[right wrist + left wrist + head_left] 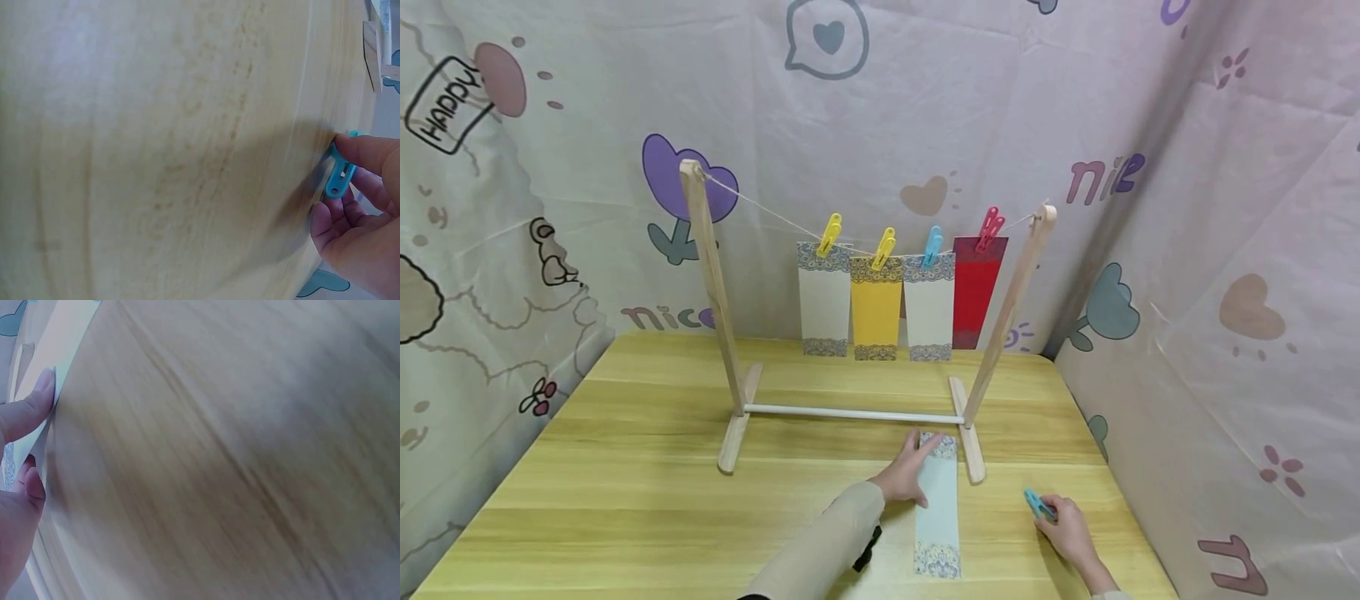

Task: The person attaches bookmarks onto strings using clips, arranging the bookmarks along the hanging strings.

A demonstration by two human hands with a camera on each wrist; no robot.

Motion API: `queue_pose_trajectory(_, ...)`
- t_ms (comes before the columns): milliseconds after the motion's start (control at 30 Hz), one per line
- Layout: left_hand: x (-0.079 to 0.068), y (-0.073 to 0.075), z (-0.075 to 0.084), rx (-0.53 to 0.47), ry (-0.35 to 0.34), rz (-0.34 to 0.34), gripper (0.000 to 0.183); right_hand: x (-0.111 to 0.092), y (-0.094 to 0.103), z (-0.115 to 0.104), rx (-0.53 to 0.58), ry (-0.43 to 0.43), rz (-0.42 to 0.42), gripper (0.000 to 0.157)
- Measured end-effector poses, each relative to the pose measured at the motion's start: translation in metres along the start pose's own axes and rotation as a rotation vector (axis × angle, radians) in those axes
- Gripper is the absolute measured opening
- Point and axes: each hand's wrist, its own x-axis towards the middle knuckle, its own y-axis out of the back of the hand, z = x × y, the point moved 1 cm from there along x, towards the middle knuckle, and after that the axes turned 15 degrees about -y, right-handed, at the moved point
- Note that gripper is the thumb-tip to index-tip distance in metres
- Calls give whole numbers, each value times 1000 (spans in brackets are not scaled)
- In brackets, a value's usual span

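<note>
My left hand (901, 478) holds the upper part of a long pale card (938, 508) with blue patterned ends, low over the table in front of the rack. In the left wrist view the thumb lies on the card's face (59, 340) and fingertips are behind its edge. Over at the right, my right hand (1069, 531) pinches a blue clothespin (1037, 503) just above the tabletop. The right wrist view has the clothespin (338, 177) between thumb and fingers.
A wooden rack (715, 283) with a white crossbar (850, 413) stands on the table (625, 483). From its string, clothespins hold a white card (824, 304), a yellow card (877, 308), another white card (929, 310) and a red card (976, 292). Printed cloth (925, 100) hangs behind.
</note>
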Motion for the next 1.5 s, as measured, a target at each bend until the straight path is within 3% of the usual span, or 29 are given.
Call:
queue_pose_trajectory(233, -1, 4, -2, -6, 19, -1, 109, -3, 2, -2, 30, 30, 41, 33)
queue_pose_trajectory(400, 0, 5, -5, -19, -35, 3, 101, -4, 3, -4, 58, 71, 90, 29)
queue_pose_trajectory(533, 1, 6, -7, -92, -68, 18, 96, -2, 2, -6, 116, 39, 81, 29)
queue_pose_trajectory(800, -1, 8, -7, -358, 96, 112, 81, -2, 0, -9, 163, 33, 90, 29)
queue_pose_trajectory(967, -3, 11, -4, -468, 117, 172, 77, -3, -2, -10, 192, 59, 113, 29)
queue_pose_trajectory(1167, -2, 13, -2, -527, 160, 207, 75, -3, -2, -11, 209, 57, 77, 28)
queue_pose_trajectory(1500, 1, 13, -4, -543, 145, 231, 57, -7, 1, -21, 218, 62, 46, 28)
